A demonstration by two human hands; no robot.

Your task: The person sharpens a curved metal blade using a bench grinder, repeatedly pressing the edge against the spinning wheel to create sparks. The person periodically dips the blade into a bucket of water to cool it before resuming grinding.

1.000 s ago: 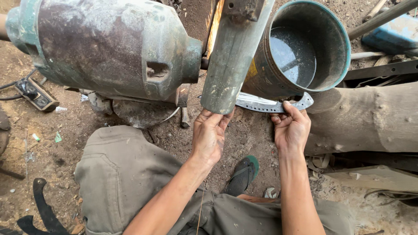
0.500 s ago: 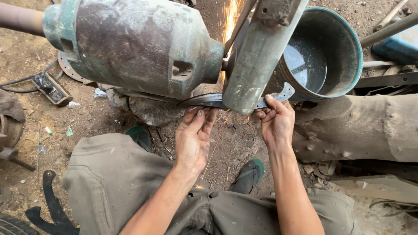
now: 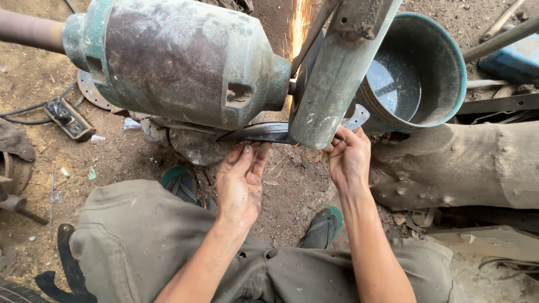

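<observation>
A curved dark metal blade (image 3: 264, 133) with holes at its right end lies across under the green wheel guard (image 3: 331, 78) of a bench grinder. Orange sparks (image 3: 299, 22) fly up behind the guard. My left hand (image 3: 241, 182) supports the blade from below with flat fingers near its middle. My right hand (image 3: 349, 160) pinches the blade's perforated right end just right of the guard. The worn green grinder motor (image 3: 174, 62) fills the upper left. The part of the blade behind the guard is hidden.
A round green metal tub (image 3: 418, 73) holding water stands right of the guard, beside a thick log (image 3: 466, 165). A power strip (image 3: 68, 119) with cable lies on the dirt at left. My knees and green sandals (image 3: 324, 224) are below.
Both hands have pushed the blade up and leftward under the guard, and sparks have grown. The view has shifted so the motor sits more central.
</observation>
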